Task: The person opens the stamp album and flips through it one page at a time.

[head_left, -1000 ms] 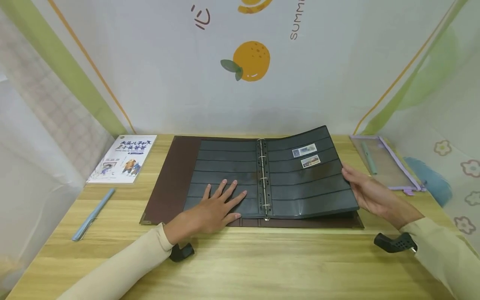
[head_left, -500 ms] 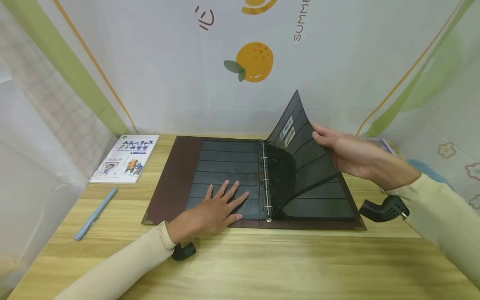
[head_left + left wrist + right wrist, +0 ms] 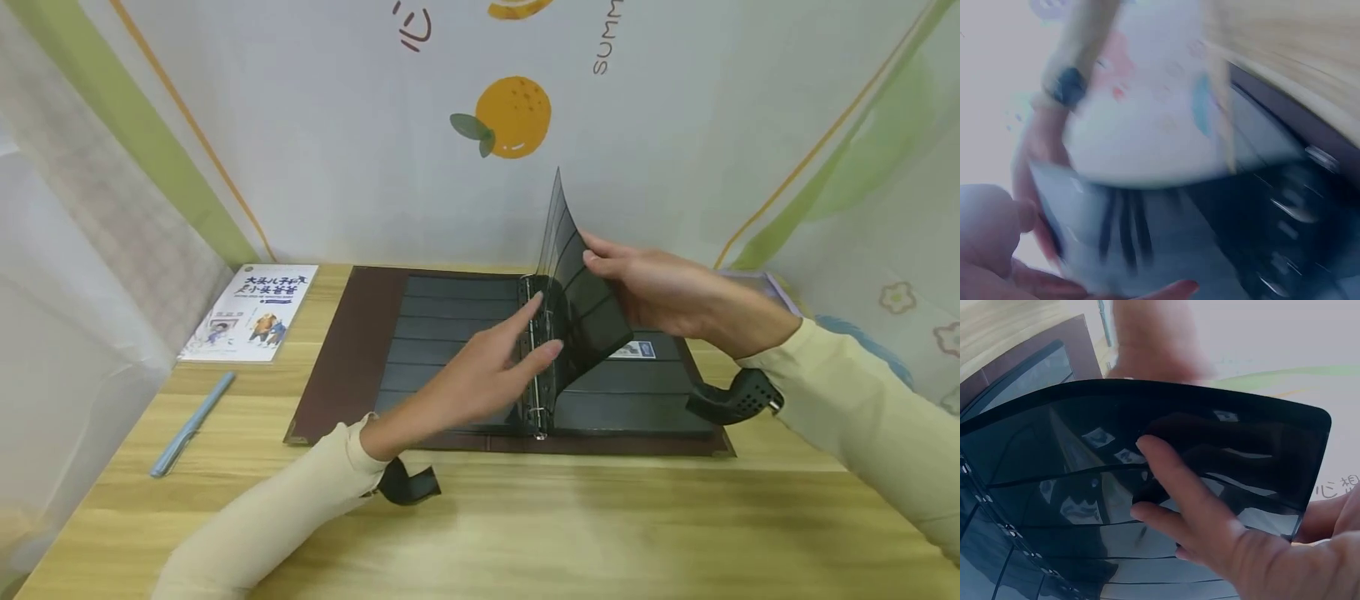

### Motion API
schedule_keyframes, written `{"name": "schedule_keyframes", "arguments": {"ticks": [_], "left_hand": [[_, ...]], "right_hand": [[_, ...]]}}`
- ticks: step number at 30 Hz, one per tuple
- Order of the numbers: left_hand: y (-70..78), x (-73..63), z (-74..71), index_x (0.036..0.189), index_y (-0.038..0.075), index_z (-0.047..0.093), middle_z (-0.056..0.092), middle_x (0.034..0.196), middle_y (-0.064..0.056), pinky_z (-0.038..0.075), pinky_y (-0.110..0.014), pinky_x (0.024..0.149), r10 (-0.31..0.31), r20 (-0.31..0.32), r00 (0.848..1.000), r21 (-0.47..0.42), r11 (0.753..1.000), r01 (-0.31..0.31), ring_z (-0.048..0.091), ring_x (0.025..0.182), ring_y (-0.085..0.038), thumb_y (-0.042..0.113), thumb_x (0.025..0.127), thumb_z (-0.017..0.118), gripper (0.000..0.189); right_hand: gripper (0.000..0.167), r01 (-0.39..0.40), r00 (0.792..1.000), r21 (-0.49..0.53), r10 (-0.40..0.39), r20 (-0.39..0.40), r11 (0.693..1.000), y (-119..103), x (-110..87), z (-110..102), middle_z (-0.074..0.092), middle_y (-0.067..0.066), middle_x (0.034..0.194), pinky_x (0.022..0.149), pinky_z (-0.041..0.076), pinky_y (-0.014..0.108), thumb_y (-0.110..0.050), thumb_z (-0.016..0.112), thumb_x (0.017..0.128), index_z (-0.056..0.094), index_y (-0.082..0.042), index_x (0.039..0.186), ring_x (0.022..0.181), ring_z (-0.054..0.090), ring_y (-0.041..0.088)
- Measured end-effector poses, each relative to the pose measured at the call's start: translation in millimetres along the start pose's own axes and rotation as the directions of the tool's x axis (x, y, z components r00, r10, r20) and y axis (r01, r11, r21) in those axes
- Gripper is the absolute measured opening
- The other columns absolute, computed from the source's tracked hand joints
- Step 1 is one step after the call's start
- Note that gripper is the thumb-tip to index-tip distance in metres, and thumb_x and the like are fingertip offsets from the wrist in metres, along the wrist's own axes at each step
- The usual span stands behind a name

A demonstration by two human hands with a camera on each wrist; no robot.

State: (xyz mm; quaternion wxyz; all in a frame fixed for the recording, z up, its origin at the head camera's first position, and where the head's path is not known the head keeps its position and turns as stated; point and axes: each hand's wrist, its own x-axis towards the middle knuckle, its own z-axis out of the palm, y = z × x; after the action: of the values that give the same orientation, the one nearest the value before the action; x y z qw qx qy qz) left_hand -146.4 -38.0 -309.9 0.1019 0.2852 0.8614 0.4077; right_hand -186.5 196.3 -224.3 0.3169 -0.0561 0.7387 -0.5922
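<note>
A brown ring binder (image 3: 337, 367) lies spread on the table, with black pocket pages on both sides of its metal rings (image 3: 537, 408). My right hand (image 3: 667, 287) pinches the outer edge of a raised black stamp page (image 3: 592, 308), which stands nearly upright over the rings. In the right wrist view, the fingers of this hand (image 3: 1229, 544) spread across the glossy page (image 3: 1179, 444). Left of the raised page, my left hand (image 3: 487, 371) hovers with fingers extended toward it. A stamp (image 3: 636, 350) shows on the page beneath. The left wrist view is blurred.
A white picture book (image 3: 251, 312) lies at the back left of the wooden table (image 3: 525, 533), with a blue pen (image 3: 193, 425) in front of it. A lilac-edged pouch (image 3: 780, 292) is partly hidden behind my right arm. A printed curtain (image 3: 420, 192) hangs behind.
My right hand has lifted the right-hand page and swung it leftward to nearly upright. My left hand has risen off the left page and moved right, toward the raised one.
</note>
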Motion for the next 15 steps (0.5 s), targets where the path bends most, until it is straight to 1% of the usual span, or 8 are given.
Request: {"name": "schedule_keyframes", "arguments": {"ticks": [2,4,6,10,11,12,14,15], "left_hand": [[19.3,6.8,1.1,0.164,0.029,0.005,0.047,0.156,-0.009,0.054,-0.042,0.098,0.011,-0.005,1.000,-0.056,0.998,-0.012,0.070,0.108,-0.026,0.056,0.105,0.043,0.075],[33.1,11.1,3.2,0.164,0.026,0.002,0.008,0.171,-0.002,0.044,-0.044,0.113,0.007,0.004,1.000,-0.068,0.998,-0.006,0.053,0.138,-0.025,0.056,0.104,0.043,0.078],[39.8,13.0,5.0,0.164,0.024,0.000,0.001,0.172,-0.005,0.041,-0.046,0.117,-0.005,0.021,1.000,-0.081,0.997,0.007,0.043,0.146,-0.027,0.054,0.104,0.044,0.080],[42.6,14.9,5.2,0.164,0.020,0.004,0.008,0.171,-0.004,0.038,-0.045,0.119,0.002,0.002,1.000,-0.117,0.993,-0.002,0.035,0.151,-0.024,0.053,0.107,0.039,0.074],[42.0,14.7,4.2,0.164,0.021,0.006,0.027,0.167,-0.007,0.044,-0.044,0.113,0.001,-0.003,1.000,-0.144,0.990,-0.002,0.048,0.142,-0.024,0.054,0.107,0.036,0.072],[41.3,14.7,2.9,0.164,0.022,0.009,0.033,0.165,-0.007,0.047,-0.044,0.110,-0.003,-0.012,1.000,-0.187,0.982,0.001,0.052,0.138,-0.024,0.054,0.108,0.032,0.069],[39.8,13.7,-0.9,0.164,0.021,0.014,0.040,0.160,-0.007,0.051,-0.046,0.105,-0.021,-0.017,1.000,-0.311,0.950,0.015,0.052,0.136,-0.026,0.054,0.109,0.024,0.065],[38.9,13.2,-3.3,0.164,0.020,0.016,0.042,0.158,-0.007,0.053,-0.047,0.101,-0.036,-0.017,0.999,-0.385,0.923,0.026,0.052,0.137,-0.027,0.054,0.109,0.021,0.064]], "right_hand": [[0.064,0.009,1.000,-0.002,-0.009,0.015,1.000,-1.0,0.4,0.0,0.026,0.013,0.162,0.107,0.048,0.039,-0.039,0.028,0.111,-0.014,-0.041,0.160,0.127,0.057,0.021],[0.066,0.014,0.999,0.003,-0.014,0.030,1.000,-1.5,1.8,0.4,0.011,0.012,0.168,0.112,0.043,0.043,-0.038,0.029,0.111,-0.016,-0.040,0.159,0.140,0.047,0.026],[0.068,0.015,0.999,0.009,-0.015,0.041,1.000,-2.1,2.6,1.4,0.004,0.011,0.171,0.115,0.040,0.045,-0.038,0.030,0.111,-0.018,-0.040,0.159,0.149,0.036,0.029],[0.070,0.020,0.998,0.019,-0.021,0.059,1.000,-2.9,0.8,4.9,0.001,0.014,0.171,0.106,0.049,0.043,-0.041,0.031,0.111,-0.020,-0.039,0.158,0.155,0.022,0.033],[0.070,0.029,0.997,0.022,-0.031,0.067,0.999,-2.7,-0.1,6.3,-0.001,0.014,0.171,0.105,0.051,0.044,-0.042,0.031,0.110,-0.020,-0.038,0.159,0.156,0.019,0.036],[0.071,0.040,0.996,0.024,-0.042,0.074,0.999,-2.3,-0.8,7.7,0.001,0.016,0.170,0.103,0.052,0.045,-0.044,0.031,0.110,-0.018,-0.036,0.160,0.155,0.018,0.039],[0.072,0.067,0.993,0.041,-0.071,0.097,0.997,-0.5,-2.4,10.6,-0.001,0.016,0.171,0.106,0.051,0.048,-0.048,0.032,0.109,-0.015,-0.035,0.161,0.155,0.016,0.044],[0.073,0.086,0.989,0.048,-0.091,0.113,0.995,1.1,-2.5,11.5,0.000,0.017,0.170,0.108,0.048,0.051,-0.051,0.032,0.108,-0.014,-0.033,0.162,0.154,0.017,0.048]]}}
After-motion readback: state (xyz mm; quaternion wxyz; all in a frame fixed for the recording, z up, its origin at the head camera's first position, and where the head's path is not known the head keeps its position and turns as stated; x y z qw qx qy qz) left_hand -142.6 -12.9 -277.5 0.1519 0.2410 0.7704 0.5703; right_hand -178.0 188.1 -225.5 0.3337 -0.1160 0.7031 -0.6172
